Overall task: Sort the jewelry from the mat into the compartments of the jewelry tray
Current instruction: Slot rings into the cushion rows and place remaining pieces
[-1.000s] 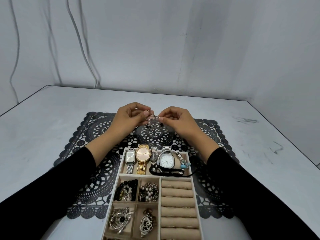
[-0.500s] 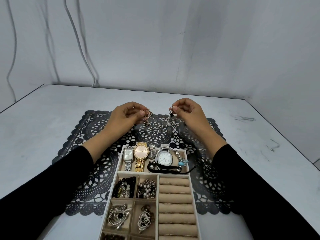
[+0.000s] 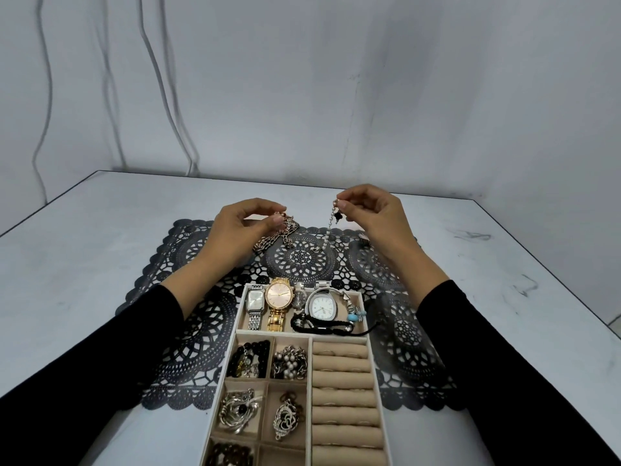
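L hand (image 3: 247,227): I pinch rose-gold chain (image 3: 279,235) above mat (image 3: 188,331) | R hand (image 3: 376,220): I pinch pearl strand (image 3: 327,230), hanging | tray (image 3: 240,317): watches in far compartment.

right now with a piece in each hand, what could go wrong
The pearl strand hangs from a fingertip pinch of the right hand; it could slip onto the lace mat and snag in its holes. The chain bracelet bunched in the left hand has loose ends dangling near the pearls, so they might tangle.
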A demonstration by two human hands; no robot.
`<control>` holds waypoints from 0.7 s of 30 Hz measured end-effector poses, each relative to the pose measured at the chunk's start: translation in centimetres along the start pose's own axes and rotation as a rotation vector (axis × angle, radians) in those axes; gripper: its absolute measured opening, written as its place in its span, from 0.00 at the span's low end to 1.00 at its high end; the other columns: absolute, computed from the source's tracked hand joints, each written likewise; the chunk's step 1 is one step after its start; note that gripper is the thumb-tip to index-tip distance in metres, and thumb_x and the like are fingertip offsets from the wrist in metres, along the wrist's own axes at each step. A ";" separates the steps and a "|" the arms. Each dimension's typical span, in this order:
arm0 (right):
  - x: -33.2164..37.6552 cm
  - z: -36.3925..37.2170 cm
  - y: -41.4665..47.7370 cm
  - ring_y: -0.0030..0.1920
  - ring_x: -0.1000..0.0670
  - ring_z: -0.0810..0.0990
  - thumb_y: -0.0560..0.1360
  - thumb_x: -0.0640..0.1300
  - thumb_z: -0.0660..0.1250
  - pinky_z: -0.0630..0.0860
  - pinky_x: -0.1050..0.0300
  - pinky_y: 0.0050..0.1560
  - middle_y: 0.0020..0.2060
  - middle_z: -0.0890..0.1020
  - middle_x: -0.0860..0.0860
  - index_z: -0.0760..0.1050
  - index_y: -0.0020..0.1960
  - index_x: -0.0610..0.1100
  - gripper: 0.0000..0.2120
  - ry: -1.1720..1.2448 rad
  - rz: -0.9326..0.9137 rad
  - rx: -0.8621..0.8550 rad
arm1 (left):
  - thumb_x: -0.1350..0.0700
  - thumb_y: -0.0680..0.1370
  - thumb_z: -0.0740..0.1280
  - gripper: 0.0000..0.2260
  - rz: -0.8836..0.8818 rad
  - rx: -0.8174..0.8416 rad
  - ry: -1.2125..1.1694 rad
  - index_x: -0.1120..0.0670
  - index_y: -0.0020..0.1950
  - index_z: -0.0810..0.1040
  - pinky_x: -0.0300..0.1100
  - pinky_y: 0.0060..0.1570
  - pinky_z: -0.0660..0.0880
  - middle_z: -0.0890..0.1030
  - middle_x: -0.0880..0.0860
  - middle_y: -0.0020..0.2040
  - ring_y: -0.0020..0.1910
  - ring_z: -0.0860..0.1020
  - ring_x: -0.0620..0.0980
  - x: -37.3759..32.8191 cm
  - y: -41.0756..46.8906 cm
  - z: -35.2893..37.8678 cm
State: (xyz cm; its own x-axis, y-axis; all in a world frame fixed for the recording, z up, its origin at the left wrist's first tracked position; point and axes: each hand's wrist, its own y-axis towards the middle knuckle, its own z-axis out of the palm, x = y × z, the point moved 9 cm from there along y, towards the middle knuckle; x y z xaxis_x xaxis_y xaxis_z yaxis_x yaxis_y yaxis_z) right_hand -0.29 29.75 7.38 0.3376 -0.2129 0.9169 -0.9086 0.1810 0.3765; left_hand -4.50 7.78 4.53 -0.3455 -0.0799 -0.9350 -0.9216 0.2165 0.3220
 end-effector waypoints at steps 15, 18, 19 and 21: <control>6.7 0.9 -3.7 0.42 0.54 0.78 0.72 0.35 0.72 0.76 0.60 0.45 0.39 0.81 0.50 0.80 0.45 0.43 0.05 0.133 -0.100 0.014 | 0.63 0.73 0.74 0.05 0.040 -0.014 -0.050 0.57 0.47 0.82 0.37 0.50 0.80 0.86 0.49 0.47 0.48 0.85 0.46 -4.0 -3.6 -1.6; 7.9 1.0 -4.8 0.42 0.54 0.79 0.72 0.35 0.71 0.76 0.60 0.46 0.39 0.81 0.50 0.79 0.45 0.42 0.05 0.164 -0.112 0.019 | 0.63 0.73 0.74 0.05 0.050 -0.027 -0.064 0.57 0.47 0.83 0.38 0.52 0.80 0.86 0.49 0.48 0.51 0.84 0.46 -4.8 -4.8 -1.9; 8.3 1.0 -5.2 0.43 0.53 0.79 0.72 0.35 0.72 0.75 0.60 0.45 0.40 0.82 0.49 0.79 0.45 0.42 0.05 0.174 -0.117 0.019 | 0.63 0.73 0.74 0.05 0.046 -0.031 -0.067 0.58 0.47 0.83 0.38 0.52 0.80 0.86 0.49 0.48 0.51 0.84 0.46 -5.0 -5.2 -2.0; 9.0 0.9 -5.9 0.44 0.52 0.79 0.72 0.35 0.72 0.76 0.59 0.45 0.41 0.82 0.46 0.80 0.45 0.42 0.05 0.193 -0.129 0.022 | 0.62 0.72 0.75 0.06 0.040 -0.037 -0.065 0.58 0.48 0.83 0.37 0.52 0.80 0.86 0.49 0.47 0.50 0.84 0.46 -5.3 -6.1 -2.2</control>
State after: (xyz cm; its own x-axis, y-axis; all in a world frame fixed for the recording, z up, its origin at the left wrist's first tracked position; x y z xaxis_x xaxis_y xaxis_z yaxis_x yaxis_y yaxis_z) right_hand 7.90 25.88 13.32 0.4903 -0.0446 0.8704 -0.8592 0.1432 0.4913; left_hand 2.59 4.72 7.86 -0.3708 -0.0080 -0.9287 -0.9138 0.1818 0.3633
